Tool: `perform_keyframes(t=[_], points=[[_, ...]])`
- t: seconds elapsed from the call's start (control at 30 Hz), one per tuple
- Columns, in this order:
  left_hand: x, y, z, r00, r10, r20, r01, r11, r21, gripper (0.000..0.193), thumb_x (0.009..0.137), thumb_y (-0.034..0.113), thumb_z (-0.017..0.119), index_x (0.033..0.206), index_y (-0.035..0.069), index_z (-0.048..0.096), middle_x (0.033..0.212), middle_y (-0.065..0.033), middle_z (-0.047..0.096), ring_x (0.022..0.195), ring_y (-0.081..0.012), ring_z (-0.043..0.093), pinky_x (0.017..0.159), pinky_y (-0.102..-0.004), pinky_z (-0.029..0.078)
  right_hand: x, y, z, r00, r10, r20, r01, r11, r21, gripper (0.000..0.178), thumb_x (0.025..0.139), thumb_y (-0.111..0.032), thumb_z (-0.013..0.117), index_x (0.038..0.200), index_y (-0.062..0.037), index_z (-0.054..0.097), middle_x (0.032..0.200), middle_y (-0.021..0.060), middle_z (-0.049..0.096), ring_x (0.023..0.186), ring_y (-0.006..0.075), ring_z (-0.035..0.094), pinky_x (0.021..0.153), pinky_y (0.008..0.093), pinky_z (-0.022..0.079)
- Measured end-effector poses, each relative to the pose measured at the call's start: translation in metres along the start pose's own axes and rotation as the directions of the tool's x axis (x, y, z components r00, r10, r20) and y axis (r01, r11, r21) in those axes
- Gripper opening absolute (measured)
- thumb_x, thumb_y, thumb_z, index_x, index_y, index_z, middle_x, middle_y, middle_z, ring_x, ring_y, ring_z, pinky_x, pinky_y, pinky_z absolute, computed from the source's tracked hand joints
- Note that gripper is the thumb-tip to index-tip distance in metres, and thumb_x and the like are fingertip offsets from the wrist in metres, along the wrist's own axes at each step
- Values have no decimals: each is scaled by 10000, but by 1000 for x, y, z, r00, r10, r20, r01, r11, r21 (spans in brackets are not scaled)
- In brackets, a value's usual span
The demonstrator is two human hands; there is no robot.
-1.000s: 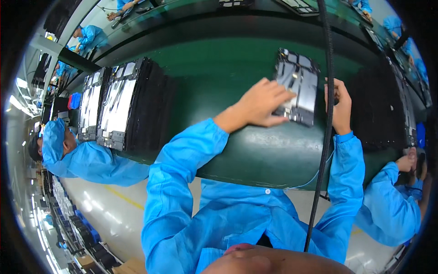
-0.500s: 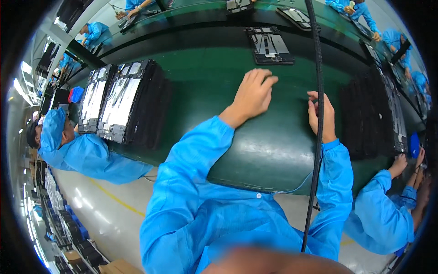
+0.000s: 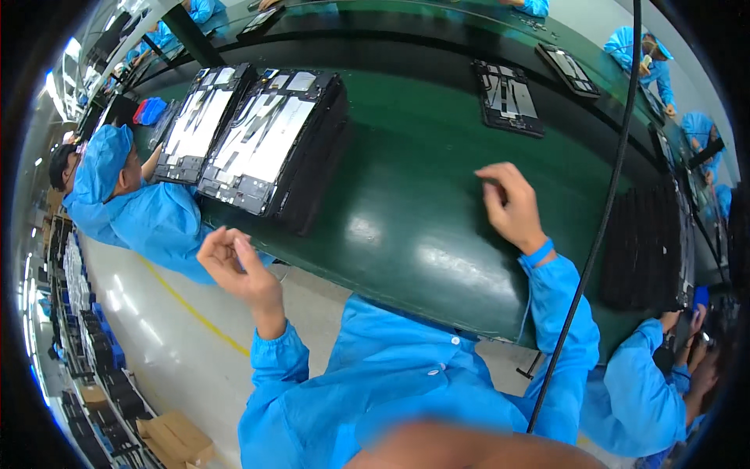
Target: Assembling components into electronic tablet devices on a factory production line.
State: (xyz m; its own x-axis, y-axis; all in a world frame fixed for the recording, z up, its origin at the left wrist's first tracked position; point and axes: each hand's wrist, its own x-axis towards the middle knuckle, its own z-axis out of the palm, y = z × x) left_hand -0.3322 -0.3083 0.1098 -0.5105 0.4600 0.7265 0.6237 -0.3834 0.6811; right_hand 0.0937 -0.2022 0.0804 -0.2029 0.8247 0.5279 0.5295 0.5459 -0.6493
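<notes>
My left hand (image 3: pixel 244 273) is off the table's near left edge, just below the front stack of opened tablets (image 3: pixel 262 152). Its fingers are loosely curled and apart, with nothing seen in them. Beside that stack leans a second stack of tablets (image 3: pixel 195 125) with silver inner plates showing. Over the green table mat (image 3: pixel 406 195), my right hand (image 3: pixel 513 205) is raised with thumb and fingers apart, and it holds nothing. Farther back lies a single opened tablet (image 3: pixel 508 100), apart from both hands.
A tall dark stack of tablets (image 3: pixel 644 246) stands at the right. Another opened tablet (image 3: pixel 569 70) lies at the back right. A black cable (image 3: pixel 598 234) hangs across the view by my right arm. A person in blue (image 3: pixel 133 195) sits left; another sleeve (image 3: pixel 644 395) is at right.
My left hand has moved from the mid table to the left, beside the stacks. My right hand has shifted a little left. The view has turned left.
</notes>
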Motion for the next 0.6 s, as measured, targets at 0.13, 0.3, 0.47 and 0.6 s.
perform_keyframes(t=[0.13, 0.3, 0.47, 0.6], points=[[26, -4, -5, 958, -240, 157, 253, 965, -64, 234, 1206, 139, 567, 1394, 15, 505, 1000, -80, 691, 793, -75, 548, 692, -250, 445, 76, -54, 83, 995, -59, 76, 36, 961, 274, 365, 1041, -96, 746, 1402, -53, 719, 1247, 137, 721, 767, 177, 690, 720, 339, 556], [34, -12, 13, 944, -288, 159, 313, 935, -166, 272, 1167, 148, 682, 971, 99, 499, 789, -27, 592, 598, -36, 435, 545, -215, 323, 159, -100, 160, 999, 40, 3, -36, 871, 490, 645, 1105, -307, 754, 1611, 32, 544, 1542, 226, 634, 888, 231, 719, 841, 363, 586], [36, -8, 17, 901, -380, 209, 423, 875, -234, 274, 1151, 123, 697, 979, 112, 484, 732, -24, 561, 510, -45, 437, 477, -233, 306, 188, -85, 194, 987, 160, -19, -111, 758, 643, 602, 1039, -296, 808, 1525, 9, 627, 1416, 243, 743, 1154, 294, 738, 1013, 406, 577], [38, -11, 3, 909, -389, 152, 416, 873, -255, 322, 1139, 79, 684, 944, 135, 434, 703, 25, 436, 458, -55, 417, 455, -243, 293, 186, -103, 196, 987, 161, 12, -129, 744, 656, 561, 951, -244, 897, 1432, -45, 688, 1066, 77, 748, 741, 130, 592, 675, 347, 519]])
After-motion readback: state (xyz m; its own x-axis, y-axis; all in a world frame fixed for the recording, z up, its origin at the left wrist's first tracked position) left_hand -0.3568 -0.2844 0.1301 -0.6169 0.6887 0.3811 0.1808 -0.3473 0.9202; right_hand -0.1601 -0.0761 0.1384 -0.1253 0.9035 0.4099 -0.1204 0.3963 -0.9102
